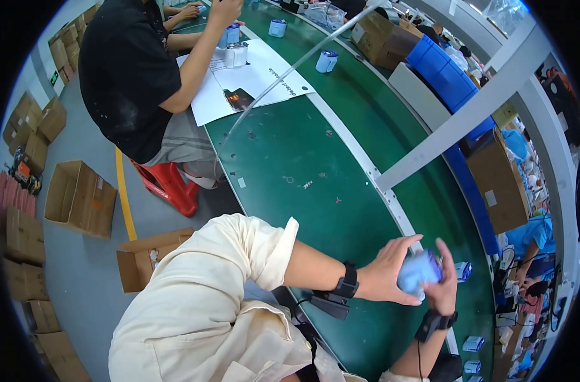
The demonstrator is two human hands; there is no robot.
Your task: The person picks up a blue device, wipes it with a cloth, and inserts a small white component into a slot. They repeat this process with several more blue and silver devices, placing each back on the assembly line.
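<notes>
Between my hands, over the green bench (290, 153), is a small light-blue package (418, 272) with a purple end, blurred by motion. My left hand (387, 274) curves round its left side, thumb below and fingers above. From the right, my right hand (444, 280) grips the purple end, its fingers pointing up and partly hiding it. Just beyond the right hand, a similar blue package (463, 271) rests on the belt. Black straps with small boxes circle both wrists.
A slanting grey metal post (455, 134) rises from the bench's rail. Further left, a person in black (127, 76) sits by a white printed sheet (264, 79). More blue packages (473, 344) lie along the green belt (379, 111). An open cardboard box (137, 264) is on the floor.
</notes>
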